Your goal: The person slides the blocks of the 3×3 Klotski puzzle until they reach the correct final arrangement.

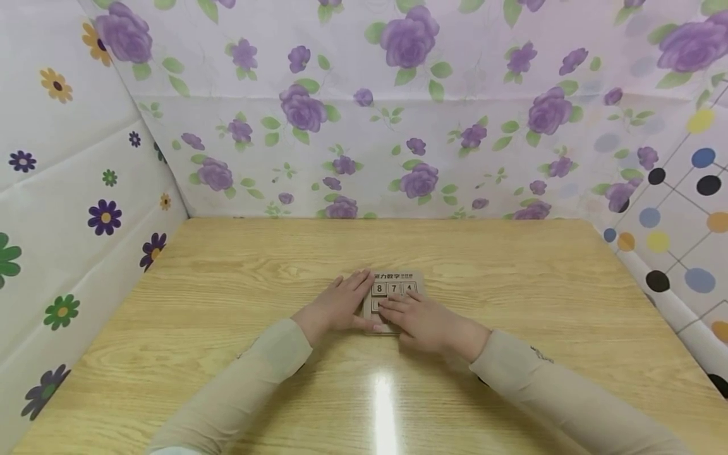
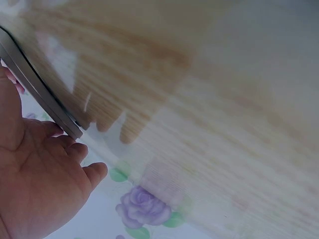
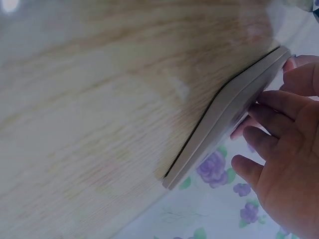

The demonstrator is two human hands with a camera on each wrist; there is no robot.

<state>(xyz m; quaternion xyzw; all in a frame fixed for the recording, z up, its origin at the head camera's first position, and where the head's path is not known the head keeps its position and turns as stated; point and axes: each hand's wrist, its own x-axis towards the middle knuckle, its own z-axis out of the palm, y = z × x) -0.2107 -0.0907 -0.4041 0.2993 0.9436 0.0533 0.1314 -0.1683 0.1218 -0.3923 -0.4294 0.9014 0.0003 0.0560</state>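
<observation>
A grey number slide puzzle (image 1: pixel 394 289) lies flat on the table, with 8, 7 and 4 readable in its top row of tiles. My left hand (image 1: pixel 339 304) holds the frame steady at its left side, fingers along the upper edge and thumb at the lower left. Over the lower tiles, my right hand (image 1: pixel 425 321) rests its fingertips on the face and hides most of them. In the left wrist view, fingers of the left hand (image 2: pixel 45 174) touch the puzzle's side (image 2: pixel 42 97). The right wrist view shows the right hand's fingers (image 3: pixel 269 119) against the tile face.
The wood-grain table (image 1: pixel 273 253) reflects a bright light streak near the front. A purple-flowered cloth (image 1: pixel 352 126) hangs behind it. Flowered cloth (image 1: pixel 57 208) stands on the left, and dotted cloth (image 1: pixel 677 253) on the right.
</observation>
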